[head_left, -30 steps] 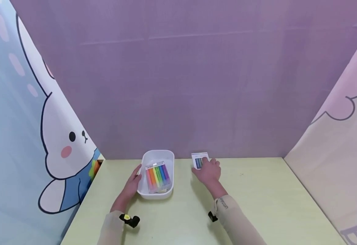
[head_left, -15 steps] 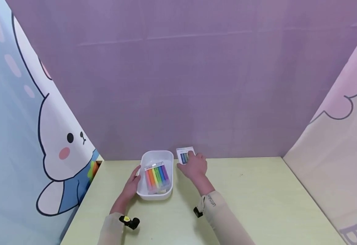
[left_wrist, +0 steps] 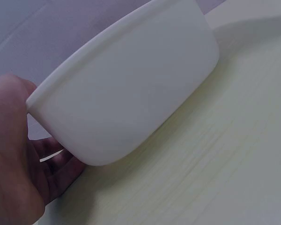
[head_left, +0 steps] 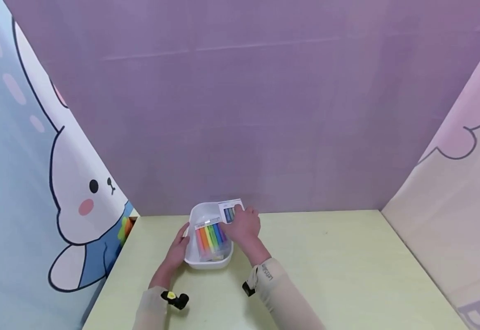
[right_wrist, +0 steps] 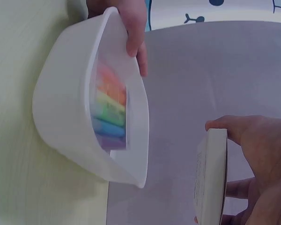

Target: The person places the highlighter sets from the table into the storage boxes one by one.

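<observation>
A white plastic bin [head_left: 202, 211] sits on the table, and my left hand [head_left: 177, 251] grips its left rim. In the right wrist view the thumb of that hand lies over the rim, inside the bin. A clear pack of rainbow-coloured highlighters [head_left: 210, 240] leans in the bin, with something small and pale under its lower end. My right hand [head_left: 245, 227] holds a flat white box [head_left: 227, 211] by its edges, above the bin's far right side. Dark bluish sticks show on its face; the hand hides the rest. In the right wrist view the box [right_wrist: 213, 176] is edge-on, clear of the bin.
The pale yellow table [head_left: 330, 270] runs out to the right and in front. A purple backdrop [head_left: 264, 114] rises behind the table's far edge. Printed cloths stand at both sides, a rabbit [head_left: 87, 174] on the left one.
My right hand has carried the flat white box leftward, from right of the bin to over its far right rim. The left hand and the bin have stayed in place.
</observation>
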`<state>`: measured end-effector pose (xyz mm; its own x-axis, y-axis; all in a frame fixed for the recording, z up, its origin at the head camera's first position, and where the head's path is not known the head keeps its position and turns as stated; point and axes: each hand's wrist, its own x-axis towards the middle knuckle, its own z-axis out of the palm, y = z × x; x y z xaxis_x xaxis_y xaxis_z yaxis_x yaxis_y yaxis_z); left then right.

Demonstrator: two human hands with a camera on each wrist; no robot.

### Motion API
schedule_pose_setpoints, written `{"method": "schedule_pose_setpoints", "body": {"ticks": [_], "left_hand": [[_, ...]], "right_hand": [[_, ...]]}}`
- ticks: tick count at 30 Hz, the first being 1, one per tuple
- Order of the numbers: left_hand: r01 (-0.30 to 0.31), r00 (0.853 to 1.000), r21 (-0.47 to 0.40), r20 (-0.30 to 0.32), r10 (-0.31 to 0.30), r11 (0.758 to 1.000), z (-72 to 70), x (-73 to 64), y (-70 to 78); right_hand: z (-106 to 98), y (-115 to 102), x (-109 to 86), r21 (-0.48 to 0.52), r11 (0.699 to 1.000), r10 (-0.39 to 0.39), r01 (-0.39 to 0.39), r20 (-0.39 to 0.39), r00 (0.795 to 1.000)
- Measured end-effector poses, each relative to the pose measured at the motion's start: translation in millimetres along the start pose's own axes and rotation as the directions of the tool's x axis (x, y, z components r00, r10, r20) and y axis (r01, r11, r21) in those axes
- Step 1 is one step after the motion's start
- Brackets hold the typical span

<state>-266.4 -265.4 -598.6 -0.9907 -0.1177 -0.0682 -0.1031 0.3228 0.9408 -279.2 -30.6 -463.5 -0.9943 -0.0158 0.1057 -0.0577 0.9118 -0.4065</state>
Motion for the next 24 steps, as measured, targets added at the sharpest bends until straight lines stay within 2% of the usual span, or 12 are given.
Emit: {"method": "schedule_pose_setpoints", "body": {"ticks": [5, 14, 21, 24], "left_hand": [[0.004, 1.0, 0.016, -0.012, -0.004, 1.0, 0.2, -2.6, -1.4], [-0.001, 1.0, -0.009, -0.016, 0.001, 1.0, 5.7, 3.2, 2.3], [0.006, 1.0, -0.003, -0.02, -0.006, 1.0, 4.0, -0.5, 0.3], [0.014, 1.0, 0.004, -0.019, -0.014, 1.0, 2.9, -0.7, 0.7]], "right_hand": [[6, -11, -5.5, 0.024, 1.0, -0.006, 0.005, 0.022, 1.0], [9, -27, -8.1, 0.037, 0.999, -0.041, 0.041, 0.017, 0.999], [15, -36, -14.2, 0.008, 0.999, -0.039, 0.038, 0.059, 0.998], [17, -39, -15.3, 0.004, 0.999, -0.049, 0.049, 0.053, 0.997]]}}
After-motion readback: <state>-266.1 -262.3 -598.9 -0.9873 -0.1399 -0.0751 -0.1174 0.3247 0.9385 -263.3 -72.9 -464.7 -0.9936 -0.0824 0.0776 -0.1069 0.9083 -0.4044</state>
